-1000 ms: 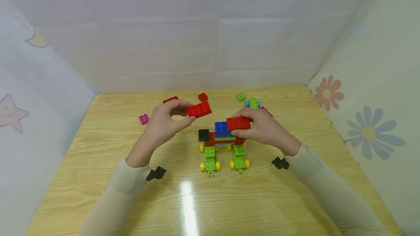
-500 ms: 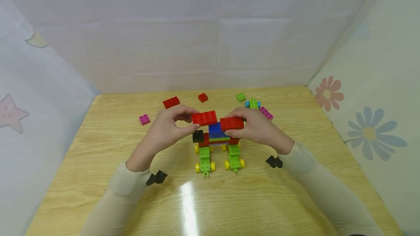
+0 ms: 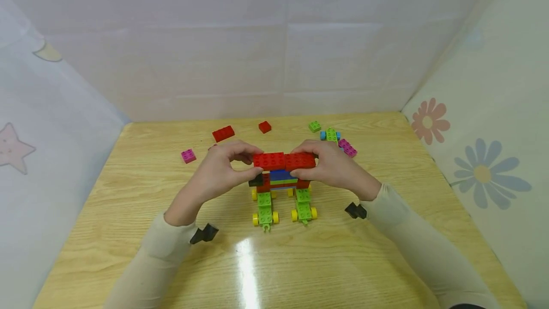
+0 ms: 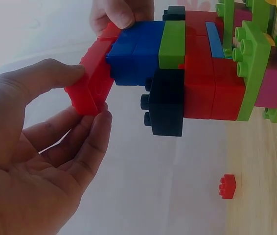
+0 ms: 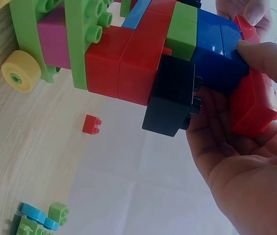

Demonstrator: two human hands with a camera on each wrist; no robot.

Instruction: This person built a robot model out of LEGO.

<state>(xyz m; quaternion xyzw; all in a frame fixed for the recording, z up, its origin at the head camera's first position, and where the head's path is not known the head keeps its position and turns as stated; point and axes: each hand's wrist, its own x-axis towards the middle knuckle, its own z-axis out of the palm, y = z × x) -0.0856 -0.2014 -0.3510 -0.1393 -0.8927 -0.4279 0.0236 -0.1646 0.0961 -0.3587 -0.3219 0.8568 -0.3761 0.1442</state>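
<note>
A wheeled build stands on the table, its red, green and blue bricks (image 3: 280, 176) stacked above two lime-green wheeled bases (image 3: 265, 206) with yellow wheels. My left hand (image 3: 225, 170) pinches a long red brick (image 4: 93, 81) between thumb and fingers; it lies slightly tilted on top of the blue bricks (image 4: 138, 51) in the left wrist view. Beside it, end to end, is a second red brick (image 5: 255, 105), held by my right hand (image 3: 334, 163), whose thumb presses near the blue bricks' upper edge. A black brick (image 5: 170, 98) juts from the build's side below.
Behind the hands lie a long red brick (image 3: 223, 133), a small red brick (image 3: 265, 127), a small green brick (image 3: 315, 126) and a green wheeled base (image 3: 331, 134). A pink brick (image 3: 348, 148) lies right, another pink brick (image 3: 188, 156) left. Fabric walls surround the wooden table (image 3: 300, 271).
My left hand has brought its red brick right and down onto the blue bricks, against the other red brick. The build and my right hand have shifted slightly left.
</note>
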